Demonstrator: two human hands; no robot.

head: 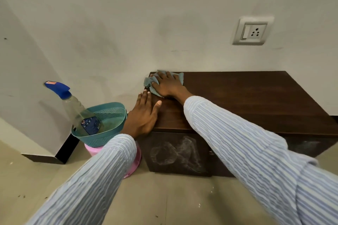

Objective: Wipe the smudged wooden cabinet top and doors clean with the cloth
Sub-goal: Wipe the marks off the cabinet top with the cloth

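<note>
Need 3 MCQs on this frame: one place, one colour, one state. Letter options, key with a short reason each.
1. Where does the spray bottle stand?
A. on the cabinet top
B. in the teal basket
C. on the floor

2. What colour is the cloth?
A. grey-green
B. red
C. yellow

3. What state is the left cabinet door in?
A. wiped clean
B. marked with white smudges
C. swung open

Key:
1 B: the bottle leans inside the basket, left of the cabinet.
2 A: grey-green fabric shows around the right hand, which presses it on the top's back left corner.
3 B: chalky swirls cover the shut door, below the left hand lying flat on the top.
</note>
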